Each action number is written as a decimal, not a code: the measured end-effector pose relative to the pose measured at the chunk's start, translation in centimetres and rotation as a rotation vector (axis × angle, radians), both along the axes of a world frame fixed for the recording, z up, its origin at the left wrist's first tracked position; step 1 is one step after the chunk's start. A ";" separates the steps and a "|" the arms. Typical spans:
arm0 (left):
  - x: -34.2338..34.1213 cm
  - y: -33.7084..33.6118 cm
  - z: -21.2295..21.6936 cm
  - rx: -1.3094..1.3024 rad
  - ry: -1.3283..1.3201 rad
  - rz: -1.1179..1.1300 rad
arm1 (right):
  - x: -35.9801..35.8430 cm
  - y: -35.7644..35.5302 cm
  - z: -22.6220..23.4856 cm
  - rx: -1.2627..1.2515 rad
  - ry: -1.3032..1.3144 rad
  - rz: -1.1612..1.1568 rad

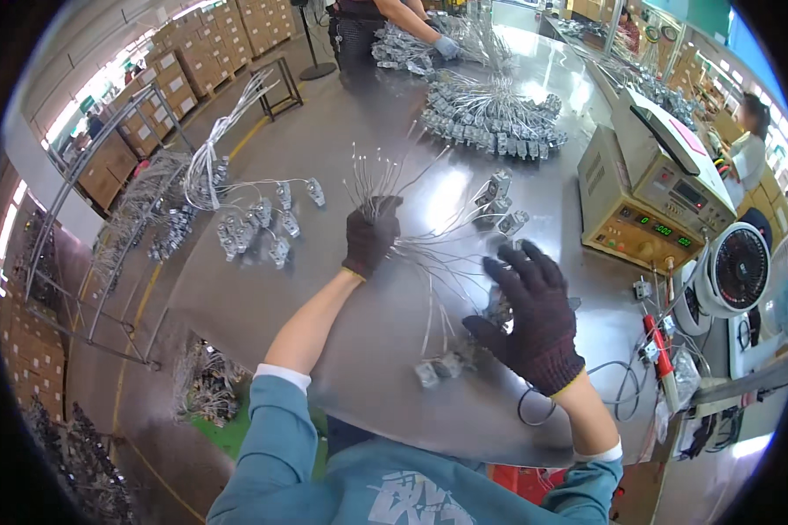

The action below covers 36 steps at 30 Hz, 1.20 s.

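Wire bundle (pixel 429 254) looks light, springy and tangle-prone, so keep your left hand (pixel 370 234) clenched round the gathered stems while your right hand (pixel 530 315) hovers spread, fingers (pixel 534 262) holding nothing.

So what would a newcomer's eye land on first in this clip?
Probably the two dark-gloved hands over the shiny metal table: the left hand grips a fan of thin grey wires at centre, while the right hand is spread open above small metal connectors. Next, the big heap of wired connectors at the far end, and the beige test instrument with a white fan at right.
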<state>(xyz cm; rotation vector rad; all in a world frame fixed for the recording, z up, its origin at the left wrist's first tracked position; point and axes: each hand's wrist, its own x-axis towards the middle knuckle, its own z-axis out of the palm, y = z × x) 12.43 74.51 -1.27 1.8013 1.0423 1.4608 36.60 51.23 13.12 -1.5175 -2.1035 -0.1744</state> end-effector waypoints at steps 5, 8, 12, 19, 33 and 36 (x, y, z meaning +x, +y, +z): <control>1.7 -0.7 -0.1 -0.299 -0.173 -0.046 | 1.1 -2.5 -0.4 -0.095 0.101 -0.037; 2.3 -0.9 0.5 -0.292 -0.187 -0.036 | 1.5 -3.6 -0.7 -0.072 0.126 -0.043; 2.7 -0.6 0.4 -0.079 -0.079 -0.076 | 0.7 -5.1 0.8 -0.076 0.052 0.033; 6.7 -3.1 5.1 -0.136 0.059 -0.100 | 1.0 -8.1 5.5 -0.089 0.035 0.131; 11.2 -0.6 7.8 -0.353 -0.137 -0.174 | 5.2 -4.3 5.0 -0.248 0.132 0.109; 11.5 0.0 7.3 -0.307 -0.135 -0.213 | 6.4 -3.3 5.2 -0.322 0.542 0.107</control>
